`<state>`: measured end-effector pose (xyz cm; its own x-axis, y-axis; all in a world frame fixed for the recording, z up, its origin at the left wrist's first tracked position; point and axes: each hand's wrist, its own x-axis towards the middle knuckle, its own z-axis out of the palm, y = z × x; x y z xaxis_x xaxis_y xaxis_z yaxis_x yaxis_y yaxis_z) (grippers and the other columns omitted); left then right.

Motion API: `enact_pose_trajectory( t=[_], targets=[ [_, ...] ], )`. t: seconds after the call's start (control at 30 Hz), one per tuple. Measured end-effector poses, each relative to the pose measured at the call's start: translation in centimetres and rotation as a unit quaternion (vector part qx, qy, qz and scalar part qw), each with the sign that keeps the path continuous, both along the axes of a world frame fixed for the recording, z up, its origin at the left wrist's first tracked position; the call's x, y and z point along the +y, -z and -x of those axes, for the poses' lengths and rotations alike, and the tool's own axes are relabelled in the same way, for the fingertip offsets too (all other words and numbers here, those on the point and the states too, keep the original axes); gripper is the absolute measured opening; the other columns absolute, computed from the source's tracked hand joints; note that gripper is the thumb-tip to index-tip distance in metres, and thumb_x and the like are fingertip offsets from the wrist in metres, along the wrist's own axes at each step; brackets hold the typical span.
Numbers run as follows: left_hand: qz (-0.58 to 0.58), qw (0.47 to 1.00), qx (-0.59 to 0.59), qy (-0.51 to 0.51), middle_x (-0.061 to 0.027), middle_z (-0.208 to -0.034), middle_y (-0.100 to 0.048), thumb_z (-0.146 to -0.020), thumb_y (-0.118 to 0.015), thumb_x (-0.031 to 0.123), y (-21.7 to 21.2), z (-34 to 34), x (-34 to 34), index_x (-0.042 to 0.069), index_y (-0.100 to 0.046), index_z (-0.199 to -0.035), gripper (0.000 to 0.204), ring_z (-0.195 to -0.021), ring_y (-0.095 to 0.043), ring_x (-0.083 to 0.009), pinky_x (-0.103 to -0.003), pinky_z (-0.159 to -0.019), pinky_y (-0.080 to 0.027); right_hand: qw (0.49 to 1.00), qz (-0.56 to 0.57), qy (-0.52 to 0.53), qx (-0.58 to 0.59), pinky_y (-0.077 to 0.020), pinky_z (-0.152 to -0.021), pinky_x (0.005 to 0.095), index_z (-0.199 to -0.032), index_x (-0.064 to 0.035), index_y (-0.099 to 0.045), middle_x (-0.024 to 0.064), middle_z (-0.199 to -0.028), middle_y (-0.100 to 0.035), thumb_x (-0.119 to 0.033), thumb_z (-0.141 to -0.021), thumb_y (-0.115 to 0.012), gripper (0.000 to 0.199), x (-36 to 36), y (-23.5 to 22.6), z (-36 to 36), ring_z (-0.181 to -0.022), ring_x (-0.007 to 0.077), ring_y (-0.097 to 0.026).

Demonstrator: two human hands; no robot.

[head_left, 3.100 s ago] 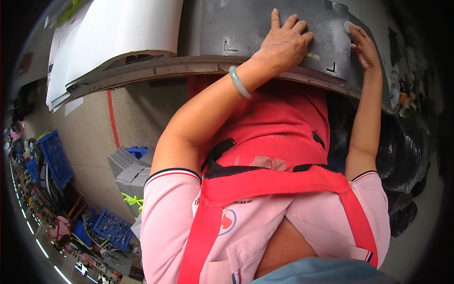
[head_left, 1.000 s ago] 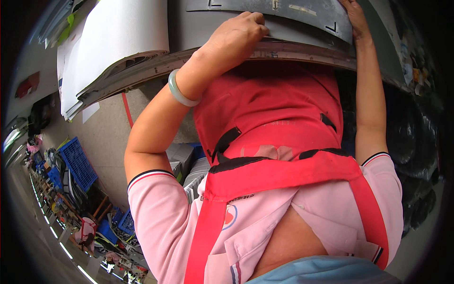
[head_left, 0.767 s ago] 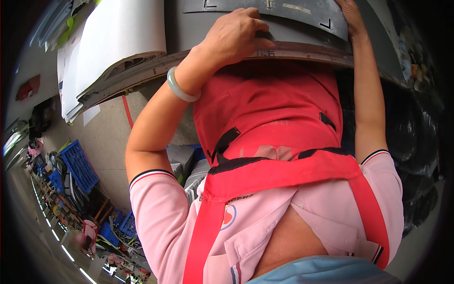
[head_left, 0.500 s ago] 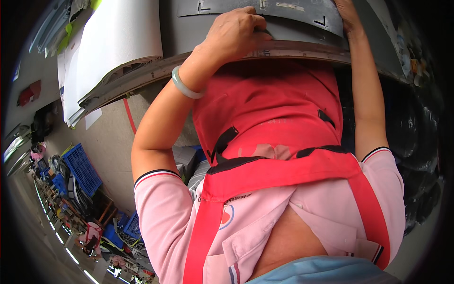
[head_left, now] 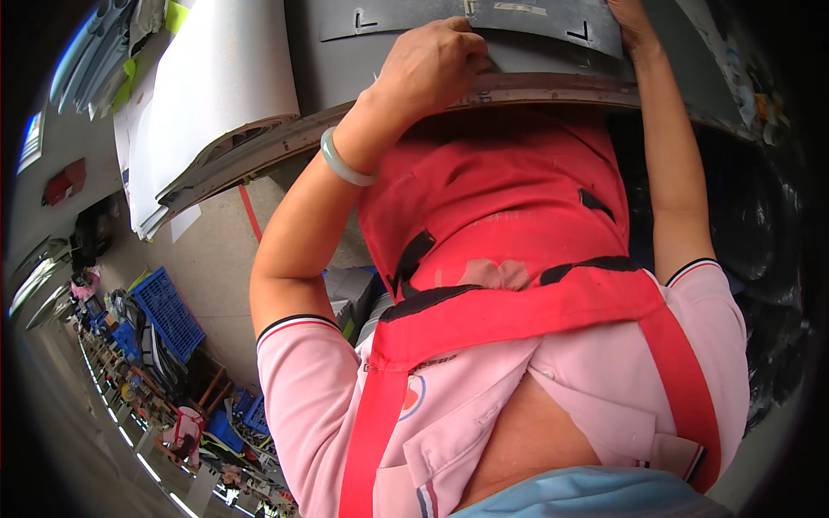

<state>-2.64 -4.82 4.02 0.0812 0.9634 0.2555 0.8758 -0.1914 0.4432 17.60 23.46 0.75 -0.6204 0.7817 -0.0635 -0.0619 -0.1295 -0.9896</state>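
Note:
A flat grey template (head_left: 406, 28) with black L-shaped slots and a piece of tape lies on a dark grey sheet (head_left: 332, 73) on the worktable. My left hand (head_left: 434, 62) is at the table's near edge, just below the template. Its fingers are curled closed around something dark, mostly hidden behind them. A pale bangle circles that wrist. At the template's right end is my right hand (head_left: 635, 30), touching or close beside it. The top of the picture cuts off most of its fingers, so their grip cannot be made out.
A thick roll of white sheet material (head_left: 220, 69) lies on the table at the left. The table's worn front edge (head_left: 553, 89) runs close to my red apron (head_left: 509, 173). Black plastic-wrapped things (head_left: 734, 216) stand at the right. Blue crates (head_left: 168, 312) are on the floor, far left.
The view has shifted slightly, so the table and floor items sit a little differently. My left hand covers more of the dark thing under its fingers. My right hand stays at the template's end.

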Motion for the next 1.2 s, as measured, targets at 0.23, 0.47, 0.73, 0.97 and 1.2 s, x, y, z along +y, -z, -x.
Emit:
enact_pose_trajectory(
  t=[0.23,0.47,0.73,0.97,1.2],
  targets=[
    [-0.021,1.0,-0.015,0.004,-0.0125,-0.094,-0.065,-0.087,-0.074,0.028,-0.2,-0.3,-0.2,0.007,-0.072,-0.091,0.022,-0.087,-0.066,-0.0361,-0.044,-0.075,-0.053,1.0,-0.009,-0.008,-0.011,-0.0547,-0.071,0.024,-0.108,-0.0069,-0.067,-0.0011,-0.093,-0.069,-0.018,-0.101,-0.068,0.013,0.3,0.3,-0.1,-0.079,0.0076,-0.065],
    [-0.005,1.0,-0.01,0.012,-0.0123,-0.091,-0.066,-0.085,-0.075,0.028,-0.8,-0.3,0.1,0.006,-0.072,-0.089,0.022,-0.087,-0.067,-0.0352,-0.044,-0.076,-0.054,1.0,-0.017,-0.003,-0.007,-0.0548,-0.072,0.0241,-0.108,-0.0065,-0.067,-0.0012,-0.093,-0.069,-0.018,-0.101,-0.068,0.014,0.4,0.6,-0.3,-0.08,0.0076,-0.065],
    [-0.035,0.998,0.044,-0.011,-0.0102,-0.092,-0.064,-0.09,-0.071,0.022,1.0,-1.5,0.4,0.007,-0.072,-0.093,0.015,-0.089,-0.066,-0.0321,-0.042,-0.076,-0.055,1.0,-0.012,-0.011,-0.004,-0.0556,-0.072,0.0246,-0.109,-0.0071,-0.067,-0.0012,-0.093,-0.069,-0.019,-0.101,-0.069,0.015,0.4,0.6,0.0,-0.08,0.0081,-0.066],
    [-0.106,0.993,-0.039,0.023,-0.0081,-0.094,-0.065,-0.083,-0.077,0.023,1.9,-4.7,3.1,0.008,-0.075,-0.099,0.022,-0.091,-0.064,-0.0287,-0.04,-0.08,-0.054,0.997,0.014,0.005,0.073,-0.0569,-0.074,0.0256,-0.111,-0.008,-0.066,0.0,-0.095,-0.07,-0.019,-0.099,-0.071,0.016,1.1,0.8,-0.8,-0.081,0.0098,-0.068],
    [-0.081,0.997,0.013,0.004,-0.009,-0.095,-0.065,-0.087,-0.075,0.024,1.3,-4.1,2.7,0.009,-0.075,-0.102,0.021,-0.096,-0.065,-0.0306,-0.041,-0.084,-0.054,0.991,0.066,0.014,0.114,-0.0573,-0.074,0.0256,-0.109,-0.0085,-0.067,0.0007,-0.096,-0.072,-0.017,-0.098,-0.071,0.014,0.3,0.7,-0.7,-0.082,0.0105,-0.069]
  ],
)
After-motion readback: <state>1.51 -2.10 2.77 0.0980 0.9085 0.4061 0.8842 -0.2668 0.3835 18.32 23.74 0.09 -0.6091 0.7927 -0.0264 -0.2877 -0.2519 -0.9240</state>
